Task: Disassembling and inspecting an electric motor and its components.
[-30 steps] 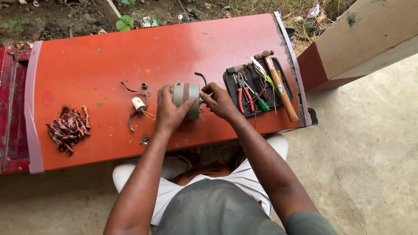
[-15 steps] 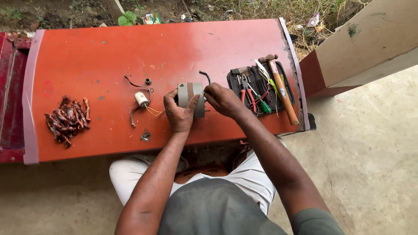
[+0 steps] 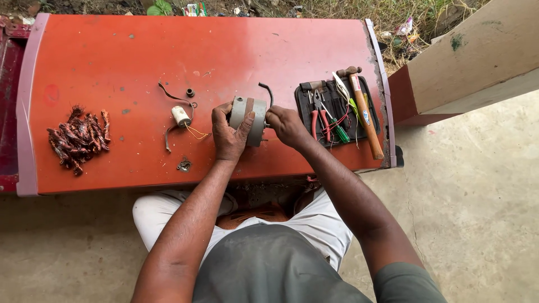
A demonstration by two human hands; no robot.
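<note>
Outdoors: red bench (image 3: 112, 50) with pale edging, on concrete floor (image 3: 477, 224); weeds and litter behind. One grey motor (image 3: 249, 119) near bench centre, on its side, long axis roughly left-right across the bench. Left hand (image 3: 229, 134) wraps its left end; right hand (image 3: 286, 126) closed at its right end. One white capacitor (image 3: 181, 115), one copper-wire heap (image 3: 78, 137), one black tool pouch (image 3: 337, 112), one wooden-handled hammer (image 3: 365, 115).
</note>
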